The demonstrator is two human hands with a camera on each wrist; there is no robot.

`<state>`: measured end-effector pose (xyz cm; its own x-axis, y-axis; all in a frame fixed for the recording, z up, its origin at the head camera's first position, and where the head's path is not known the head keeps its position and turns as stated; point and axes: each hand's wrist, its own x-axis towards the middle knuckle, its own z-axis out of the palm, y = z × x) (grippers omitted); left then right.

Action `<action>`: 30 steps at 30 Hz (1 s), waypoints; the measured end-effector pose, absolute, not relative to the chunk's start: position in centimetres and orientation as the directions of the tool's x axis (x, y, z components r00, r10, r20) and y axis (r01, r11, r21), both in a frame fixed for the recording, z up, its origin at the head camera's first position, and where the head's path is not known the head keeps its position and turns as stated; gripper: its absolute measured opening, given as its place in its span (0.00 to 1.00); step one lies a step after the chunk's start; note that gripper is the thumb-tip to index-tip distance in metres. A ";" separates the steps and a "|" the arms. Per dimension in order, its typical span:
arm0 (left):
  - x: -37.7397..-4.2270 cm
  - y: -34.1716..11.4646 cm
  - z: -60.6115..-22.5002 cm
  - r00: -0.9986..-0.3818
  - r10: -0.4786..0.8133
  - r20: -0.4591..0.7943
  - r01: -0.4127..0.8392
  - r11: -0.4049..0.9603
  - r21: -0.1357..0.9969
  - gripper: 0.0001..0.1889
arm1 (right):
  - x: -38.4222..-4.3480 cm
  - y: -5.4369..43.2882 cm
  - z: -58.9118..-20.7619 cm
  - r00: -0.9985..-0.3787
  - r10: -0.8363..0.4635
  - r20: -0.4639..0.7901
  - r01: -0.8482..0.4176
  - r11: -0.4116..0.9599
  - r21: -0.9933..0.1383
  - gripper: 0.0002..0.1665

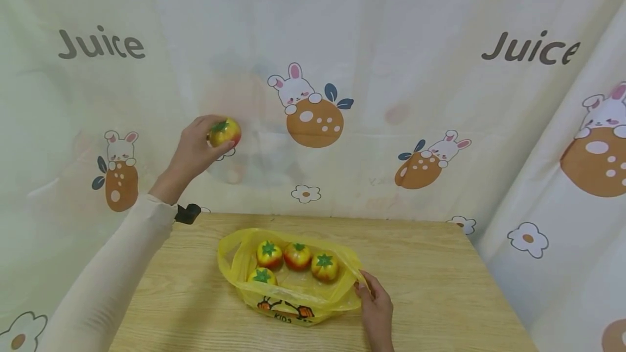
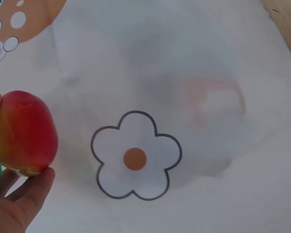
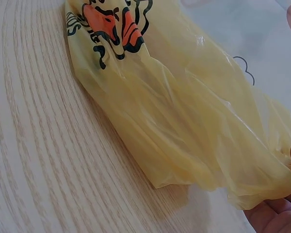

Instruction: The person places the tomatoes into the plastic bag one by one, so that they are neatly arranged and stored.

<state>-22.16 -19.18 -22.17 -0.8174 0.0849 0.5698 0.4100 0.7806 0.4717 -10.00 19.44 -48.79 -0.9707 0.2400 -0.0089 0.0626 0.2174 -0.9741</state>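
Observation:
In the head view, my left hand [image 1: 195,143] is raised above the table's left part and holds a yellow-and-red toy fruit [image 1: 226,132] with a green leaf top. The left wrist view shows the red side of this toy fruit [image 2: 29,128] between thumb and fingers. On the table lies a yellow plastic bag [image 1: 337,304], its mouth spread wide, with several similar toy fruits [image 1: 325,268] inside. My right hand [image 1: 377,308] pinches the bag's right edge. Seen from the right wrist, the fingers [image 3: 276,216] and thumb grip the bag's gathered plastic [image 3: 184,141].
The wooden table [image 1: 420,287] ends at a pale curtain [image 1: 371,178] printed with rabbits and oranges. More curtain hangs along the left and right sides. A black strap piece [image 1: 188,214] sticks out from the left cuff.

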 end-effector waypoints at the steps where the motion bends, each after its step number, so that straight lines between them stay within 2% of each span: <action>1: -22.1 -19.0 -22.1 -0.815 0.090 0.573 0.415 0.781 0.468 0.27 | -10.0 19.4 -48.8 -0.970 0.241 -0.007 0.062 0.220 -0.973 0.21; 30: -20.0 -16.2 -21.6 -0.775 0.190 0.603 0.530 0.714 0.457 0.27 | -9.6 19.3 -48.6 -0.973 0.230 0.007 0.044 0.213 -0.976 0.20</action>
